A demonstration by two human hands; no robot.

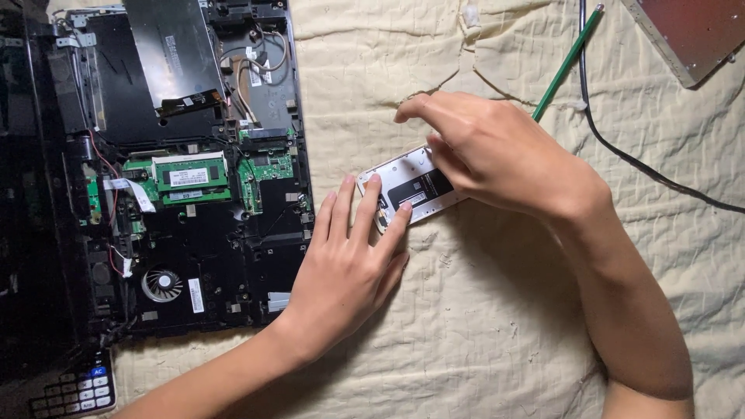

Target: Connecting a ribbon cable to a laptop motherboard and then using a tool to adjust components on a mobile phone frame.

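Head view, centre: a small white rectangular phone with its back cover off [411, 188] lies tilted on the cream quilted cloth [481, 326], its dark inner panel showing, just right of the opened laptop.
Left hand [349, 268]: comes in from the lower left, palm down, fingers spread flat; the fingertips [375, 180] press on the phone's left end and lower edge, pinning it rather than gripping it.
Right hand [497, 155]: reaches in from the lower right and arches over the phone's right half, fingers curled down onto it; what the fingertips pinch underneath, I cannot tell, the hand hides it.
Head view, left: a black laptop with its bottom panel removed [178, 171] fills the left of the frame, green circuit boards and a round cooling fan [162, 284] exposed.
Lower left corner: a dark calculator with pale keys [74, 388] peeks in.
Upper right: a thin green stick [570, 58] slants behind the right hand, a black cable [621, 151] curves beside it, and a reddish metal-edged panel [691, 31] sits in the corner.
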